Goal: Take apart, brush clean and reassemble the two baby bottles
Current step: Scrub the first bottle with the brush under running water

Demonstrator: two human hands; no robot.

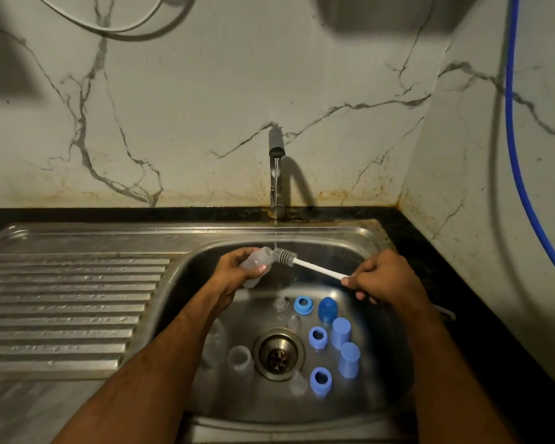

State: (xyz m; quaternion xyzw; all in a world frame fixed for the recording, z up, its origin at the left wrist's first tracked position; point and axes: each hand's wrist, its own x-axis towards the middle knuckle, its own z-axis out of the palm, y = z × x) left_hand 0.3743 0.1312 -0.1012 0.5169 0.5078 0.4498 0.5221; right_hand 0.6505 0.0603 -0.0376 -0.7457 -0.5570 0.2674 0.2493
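**Bottle and brush held under the running tap**

The left hand grips a clear baby bottle, fingers curled round its body, holding it tilted with the open mouth facing right, above the drain and under the tap. The right hand pinches the white handle of a bottle brush; the bristle head sits right at the bottle's mouth, in the thin stream of water falling from the tap.

The other parts lie on the floor of the steel sink, grouped around the drain. To the right of the drain stand two pale blue caps, one just behind the other, and a darker blue domed cap beyond them. Three blue screw rings lie nearby: one just right of the drain, one up and right of it beside the domed cap, one down and right of it. Left of the drain are two clear bottle bodies, one partly hidden by the left forearm. Small clear pieces, probably teats, lie above and below the drain; they are too faint to make out fully.

Left of the drain, beyond the basin, runs the ribbed draining board. A blue hose hangs down the wall far right of the tap.
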